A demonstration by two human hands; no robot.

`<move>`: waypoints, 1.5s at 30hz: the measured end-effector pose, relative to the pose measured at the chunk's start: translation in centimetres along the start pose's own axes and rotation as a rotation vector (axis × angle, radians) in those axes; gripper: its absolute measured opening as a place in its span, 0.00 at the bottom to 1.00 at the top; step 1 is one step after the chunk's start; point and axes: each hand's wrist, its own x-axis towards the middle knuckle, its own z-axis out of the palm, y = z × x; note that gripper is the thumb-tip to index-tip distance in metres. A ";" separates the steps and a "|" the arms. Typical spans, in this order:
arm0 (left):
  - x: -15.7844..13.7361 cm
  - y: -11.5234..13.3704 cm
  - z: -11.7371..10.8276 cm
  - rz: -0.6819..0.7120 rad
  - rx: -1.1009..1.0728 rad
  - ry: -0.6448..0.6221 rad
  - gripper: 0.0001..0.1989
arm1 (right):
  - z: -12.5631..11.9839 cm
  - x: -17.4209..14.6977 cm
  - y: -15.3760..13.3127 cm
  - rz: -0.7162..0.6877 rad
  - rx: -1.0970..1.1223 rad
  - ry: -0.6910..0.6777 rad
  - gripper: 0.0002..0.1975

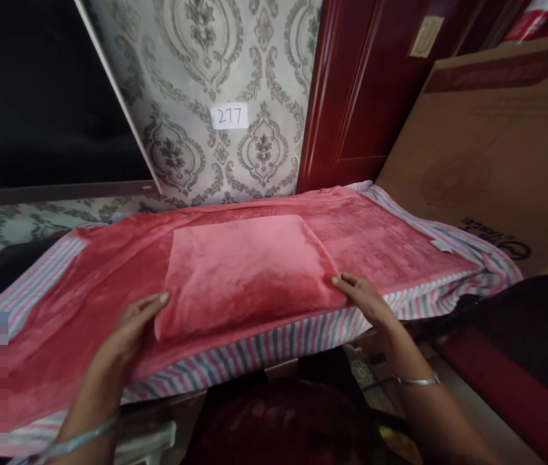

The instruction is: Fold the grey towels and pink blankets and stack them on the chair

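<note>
A pink plush cloth, folded into a flat rectangle [245, 265], lies on a larger red-pink plush cover [371, 239] with a striped border. At its left edge, my left hand [133, 323] has the thumb on top, and the other fingers are partly hidden. My right hand [361, 294] pinches the right edge near the front corner, thumb above the cloth. The folded piece looks smooth on top, with darker brushed patches toward the front.
The striped border [254, 352] hangs over the table's front edge. A large cardboard box [501, 148] stands at the right. Behind are a dark screen [51, 97], a patterned wall with a paper label [229, 116], and a red door [351, 97]. A white plastic item [150, 442] sits below.
</note>
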 end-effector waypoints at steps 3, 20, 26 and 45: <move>-2.2 -1.5 -1.4 -0.033 0.183 -0.043 0.28 | -0.2 -1.1 0.1 -0.051 -0.067 -0.020 0.25; -5.4 -4.5 -1.3 0.275 0.276 0.078 0.20 | -0.8 -2.3 2.3 -0.190 -0.044 0.019 0.19; -5.3 -3.8 -2.0 0.255 0.259 -0.054 0.16 | -2.7 -2.0 3.5 -0.229 -0.225 -0.111 0.21; -3.0 -4.1 -2.1 0.639 0.634 -0.362 0.15 | -2.4 0.5 4.3 -0.438 -0.508 0.027 0.17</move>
